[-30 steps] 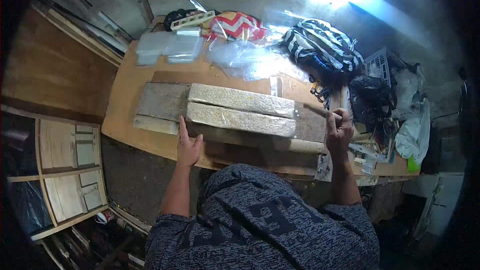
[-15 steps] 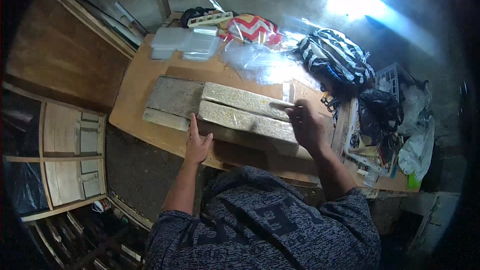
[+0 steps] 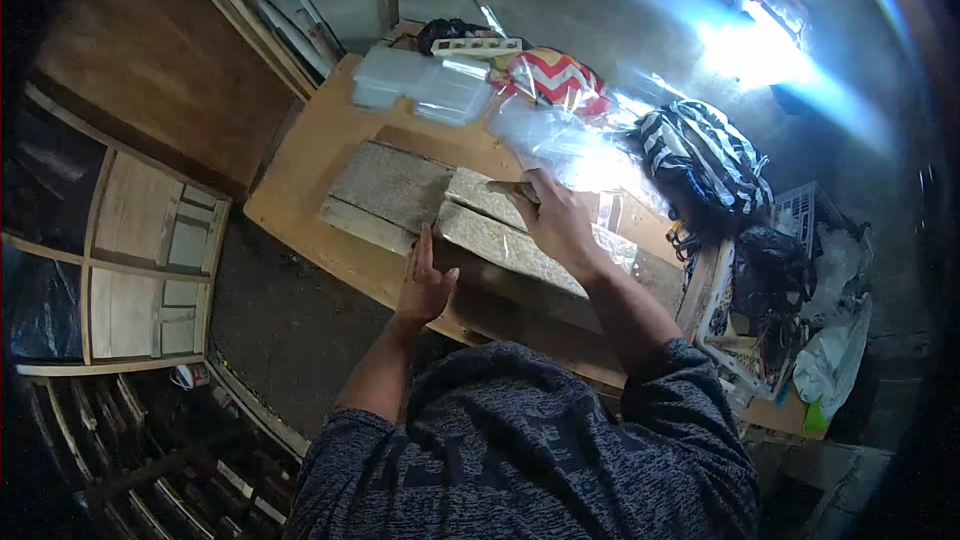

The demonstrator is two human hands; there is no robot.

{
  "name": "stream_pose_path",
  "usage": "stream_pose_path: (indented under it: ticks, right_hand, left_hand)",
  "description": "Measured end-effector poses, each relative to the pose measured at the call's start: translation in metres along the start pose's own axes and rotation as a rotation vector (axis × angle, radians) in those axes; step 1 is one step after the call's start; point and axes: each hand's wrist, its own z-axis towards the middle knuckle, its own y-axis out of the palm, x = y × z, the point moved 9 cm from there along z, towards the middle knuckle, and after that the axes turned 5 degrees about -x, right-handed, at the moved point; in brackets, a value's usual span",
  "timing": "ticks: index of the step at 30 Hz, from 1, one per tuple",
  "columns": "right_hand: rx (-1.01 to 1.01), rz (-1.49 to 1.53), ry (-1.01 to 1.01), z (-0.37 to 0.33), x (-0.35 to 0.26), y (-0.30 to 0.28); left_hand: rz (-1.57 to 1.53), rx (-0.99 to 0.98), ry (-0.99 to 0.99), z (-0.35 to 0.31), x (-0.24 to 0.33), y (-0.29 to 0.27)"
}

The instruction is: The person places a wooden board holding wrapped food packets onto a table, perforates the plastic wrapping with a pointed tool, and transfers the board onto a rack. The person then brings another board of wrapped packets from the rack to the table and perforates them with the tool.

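Two long pale blocks of packed beans, which look like tempeh in clear plastic, lie side by side: the far block (image 3: 468,185) and the near block (image 3: 500,240). Their left ends overlap a grey wooden board (image 3: 390,177). My left hand (image 3: 428,288) is open, fingers stretched out and pressed against the left end of the near block. Above the far block, my right hand (image 3: 562,225) is closed around a thin, flat tool that looks like a knife (image 3: 508,188), its tip pointing left. My right hand and forearm hide part of both blocks.
Clear plastic boxes (image 3: 450,90), plastic sheets (image 3: 545,130) and a red zigzag cloth (image 3: 560,78) lie along the table's far side. A striped bag (image 3: 705,155) and a white crate (image 3: 720,360) of odds and ends are at right. Wooden frames (image 3: 88,290) stand left.
My right hand has moved left along the blocks with the knife, toward their left end. My left hand stays at that end. The whole view has shifted and turned slightly.
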Motion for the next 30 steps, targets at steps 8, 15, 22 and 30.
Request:
stream_pose_path:
  ticks: [8, 15, 22, 30]
  right_hand:
    - [-0.078, 0.147, 0.119, -0.052, -0.005, -0.001]
    - [0.073, 0.157, 0.352, -0.126, 0.060, -0.053]
    - [0.147, 0.157, 0.462, -0.195, 0.117, -0.098]
    - [0.188, 0.140, 0.619, -0.241, 0.170, -0.144]
  left_hand:
    - [-0.020, 0.025, 0.137, -0.005, -0.014, 0.003]
    - [0.037, -0.009, 0.050, 0.008, -0.022, 0.025]
    - [0.052, -0.032, 0.041, 0.024, -0.007, 0.051]
    - [0.049, -0.039, -0.042, 0.033, 0.003, 0.080]
